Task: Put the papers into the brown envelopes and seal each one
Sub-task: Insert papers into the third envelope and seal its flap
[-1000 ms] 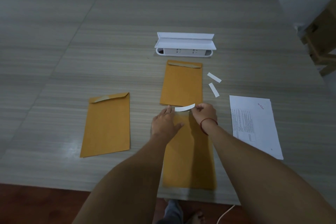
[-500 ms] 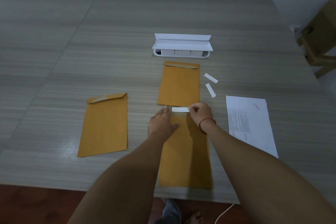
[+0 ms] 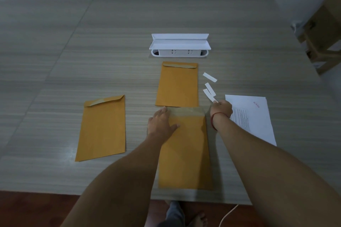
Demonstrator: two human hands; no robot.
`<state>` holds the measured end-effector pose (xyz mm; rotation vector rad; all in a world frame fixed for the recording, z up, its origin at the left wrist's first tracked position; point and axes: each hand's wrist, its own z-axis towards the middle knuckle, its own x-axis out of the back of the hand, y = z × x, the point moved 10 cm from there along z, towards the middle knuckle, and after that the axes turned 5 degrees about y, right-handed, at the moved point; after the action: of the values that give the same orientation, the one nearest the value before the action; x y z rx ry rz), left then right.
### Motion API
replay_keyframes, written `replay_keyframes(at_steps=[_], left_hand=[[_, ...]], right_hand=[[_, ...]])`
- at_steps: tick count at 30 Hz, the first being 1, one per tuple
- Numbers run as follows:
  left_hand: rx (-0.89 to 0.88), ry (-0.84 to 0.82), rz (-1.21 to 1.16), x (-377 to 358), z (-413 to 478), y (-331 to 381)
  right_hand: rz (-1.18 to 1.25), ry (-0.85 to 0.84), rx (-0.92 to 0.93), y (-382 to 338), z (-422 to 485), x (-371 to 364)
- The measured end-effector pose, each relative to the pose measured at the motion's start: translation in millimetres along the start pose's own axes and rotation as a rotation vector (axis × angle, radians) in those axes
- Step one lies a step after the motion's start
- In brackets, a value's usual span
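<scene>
The right hand (image 3: 221, 109) has swung off the flap (image 3: 186, 111) out to 2 o'clock of the near envelope (image 3: 186, 153). Its fingertips pinch the end of the peeled strip (image 3: 208, 95), which half a second ago lay across the flap and now sits just beside the loose strips (image 3: 209, 77). The flap lies open and flat, its glue band bare. The left hand (image 3: 162, 123) stays released, fingers straight, pressing the envelope's upper left. The papers (image 3: 254, 116) lie at 3 o'clock, a second envelope (image 3: 178, 84) at 12 and a third (image 3: 102, 129) at 9.

Left hand (image 3: 162, 123) presses near envelope (image 3: 184, 156); right hand (image 3: 221, 110) pinches white strip (image 3: 208, 94).
</scene>
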<state>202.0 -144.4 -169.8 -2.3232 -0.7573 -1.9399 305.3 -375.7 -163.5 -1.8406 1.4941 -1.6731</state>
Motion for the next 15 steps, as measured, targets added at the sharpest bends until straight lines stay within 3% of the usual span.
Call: replay_keyframes(at_steps=[3, 8, 15], left_hand=[[-0.002, 0.031, -0.022, 2.3, -0.5, 2.2], [-0.024, 0.054, -0.058, 2.8, -1.7, 5.3], [-0.027, 0.123, -0.051, 15.4, -3.5, 9.8]], right_hand=[[-0.050, -0.055, 0.029, -1.9, -7.7, -6.1], [-0.193, -0.311, 0.204, -13.3, -28.8, -37.7], [-0.179, -0.371, 0.249, -18.6, -43.5, -37.9]])
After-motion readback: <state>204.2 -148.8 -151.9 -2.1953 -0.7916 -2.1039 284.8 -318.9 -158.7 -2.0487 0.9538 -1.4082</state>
